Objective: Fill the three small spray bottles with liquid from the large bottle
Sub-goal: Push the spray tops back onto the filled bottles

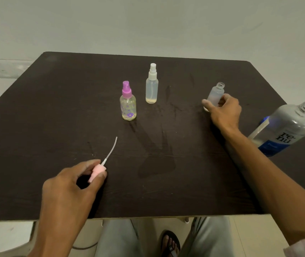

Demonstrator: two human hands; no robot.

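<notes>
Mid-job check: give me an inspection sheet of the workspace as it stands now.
Surface: dark table, smeared with streaks.
Job's things: purple-capped spray bottle and white-capped spray bottle upright, capped, little liquid; uncapped small bottle; large bottle open, at the right edge.
Clutter: nothing seen.
Grippers: left hand pinches the pink spray cap with its dip tube; right hand grips the uncapped small bottle.
Cables: one below the table's near edge.
Surroundings: plain wall.

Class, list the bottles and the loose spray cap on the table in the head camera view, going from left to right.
pink spray cap → purple-capped bottle → white-capped bottle → open small bottle → large bottle
</notes>
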